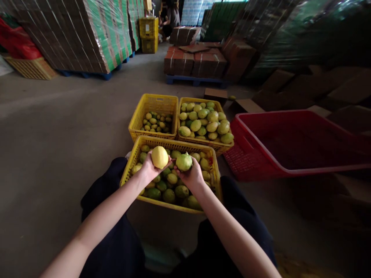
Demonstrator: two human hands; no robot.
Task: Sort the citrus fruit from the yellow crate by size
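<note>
A yellow lemon [159, 157] rests in my left hand [147, 168], the fingers curled under it. My right hand [194, 175] holds a greener lemon [184, 162] with a small stem tip on top. Both hands are side by side over the near yellow crate [174, 207], which is full of green and yellow lemons [172, 178]. Behind it on the left, another yellow crate [136, 121] has smaller lemons low inside. To its right, a third yellow crate [222, 148] is heaped with larger yellow-green lemons [203, 113].
A large red crate [255, 150] stands at the right, near loose cardboard [333, 85]. Bundled cartons [195, 61] sit on a blue pallet ahead. Wrapped stacks [87, 34] rise at the left. A person [173, 17] is in the background beside stacked yellow crates [148, 34].
</note>
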